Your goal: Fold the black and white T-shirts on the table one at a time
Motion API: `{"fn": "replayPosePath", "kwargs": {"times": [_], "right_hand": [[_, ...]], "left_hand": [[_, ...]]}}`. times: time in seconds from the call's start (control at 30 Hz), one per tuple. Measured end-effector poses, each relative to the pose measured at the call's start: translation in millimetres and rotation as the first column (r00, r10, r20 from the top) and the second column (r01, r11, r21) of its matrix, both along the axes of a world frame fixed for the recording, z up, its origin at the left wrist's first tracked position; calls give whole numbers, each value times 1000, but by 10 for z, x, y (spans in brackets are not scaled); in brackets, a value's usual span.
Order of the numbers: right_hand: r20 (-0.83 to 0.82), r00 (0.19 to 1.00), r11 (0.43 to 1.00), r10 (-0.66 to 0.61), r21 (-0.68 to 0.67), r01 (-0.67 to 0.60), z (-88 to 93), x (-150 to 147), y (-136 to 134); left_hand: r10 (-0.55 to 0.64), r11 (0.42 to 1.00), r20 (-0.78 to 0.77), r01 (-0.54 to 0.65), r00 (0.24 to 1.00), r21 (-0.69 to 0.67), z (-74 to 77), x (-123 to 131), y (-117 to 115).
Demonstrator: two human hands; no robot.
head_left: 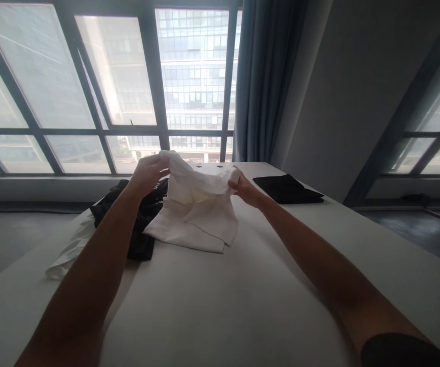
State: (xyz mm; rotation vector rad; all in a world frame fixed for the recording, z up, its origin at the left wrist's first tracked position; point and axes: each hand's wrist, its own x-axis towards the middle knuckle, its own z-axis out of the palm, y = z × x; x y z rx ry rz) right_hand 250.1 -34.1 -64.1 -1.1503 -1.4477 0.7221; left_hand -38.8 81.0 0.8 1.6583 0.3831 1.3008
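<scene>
Both my hands hold a pair of white shorts (200,214) by the top edge, one at each side. My left hand (149,173) is closed on the upper left corner, raised above the table. At the right corner, my right hand (244,188) pinches the cloth, a little lower. Between the hands the top edge sags, and the lower part hangs down to the table with its hems toward me. Close behind my left forearm lies a heap of black clothing (141,244), partly hidden by the arm. White cloth (76,247) sticks out from under that heap.
A folded black garment (287,189) lies flat on the white table (212,306), to the right of my right hand. Two round holes show near the table's far edge. Beyond stand windows and a blue-grey curtain (267,81).
</scene>
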Motion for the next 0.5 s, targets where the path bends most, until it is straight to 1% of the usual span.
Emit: {"fn": "replayPosePath", "kwargs": {"times": [0.03,0.07,0.17,0.2,0.27,0.33,0.4,0.47,0.5], "right_hand": [[97,995,999,0,-41,4,-64,-65,6],[200,979,996,-23,-83,40,-140,-131,20],[474,871,958,-126,-170,231,-374,-281,86],[529,836,945,-147,-175,276,-430,-299,108],[582,795,935,-171,-160,318,-478,-265,137],[585,779,927,-224,-119,356,-431,-142,143],[534,776,903,-335,-55,427,-310,44,125],[458,753,855,-473,30,519,-153,251,82],[426,724,822,-543,92,562,-72,351,51]], "left_hand": [[5,1000,-49,-4,999,21,10,-2,-31],[24,998,-107,-18,994,55,23,-6,-62],[144,975,-274,-89,951,204,62,-18,-137],[186,963,-312,-110,932,247,71,-22,-146],[272,934,-361,-155,892,322,83,-39,-132],[373,891,-398,-205,838,405,90,-69,-91],[465,839,-416,-239,781,488,97,-111,-47],[509,804,-414,-244,755,543,103,-156,-14],[521,791,-409,-242,749,562,105,-179,-2]]}}
